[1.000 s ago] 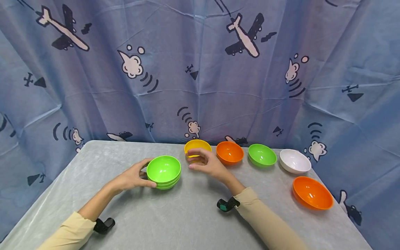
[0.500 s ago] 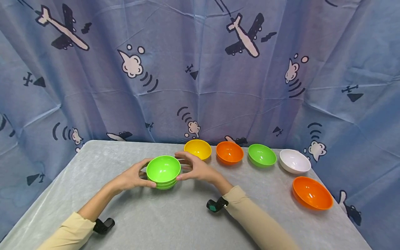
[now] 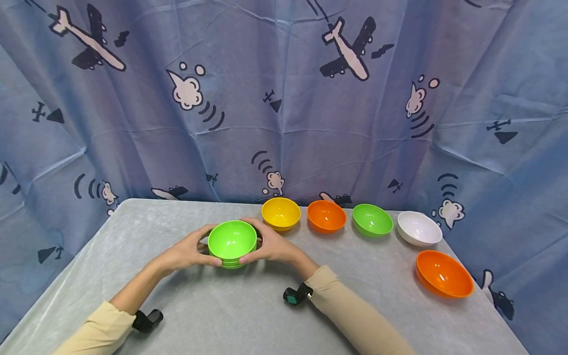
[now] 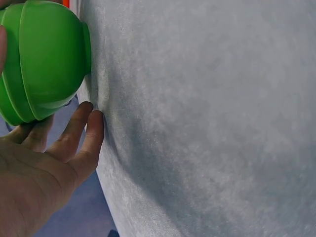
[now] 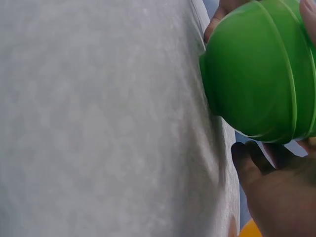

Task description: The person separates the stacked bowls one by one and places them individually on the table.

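A stack of nested green bowls stands upright on the grey-covered table, left of the middle. My left hand holds its left side, thumb at the front and fingers round the back. From the other side my right hand grips it, with the thumb on the front near the left thumb. Low down in the left wrist view, the lower fingers of the left hand spread under the green bowls' side. The right wrist view shows the bowls' foot at the cloth.
Along the back edge stand a yellow bowl, an orange bowl, a green bowl and a white bowl. A larger orange bowl sits near the right edge. A blue patterned curtain hangs behind the table.
My right hand has moved left from in front of the yellow bowl and taken hold of the stack's right side. The left hand and the stack have stayed in place.
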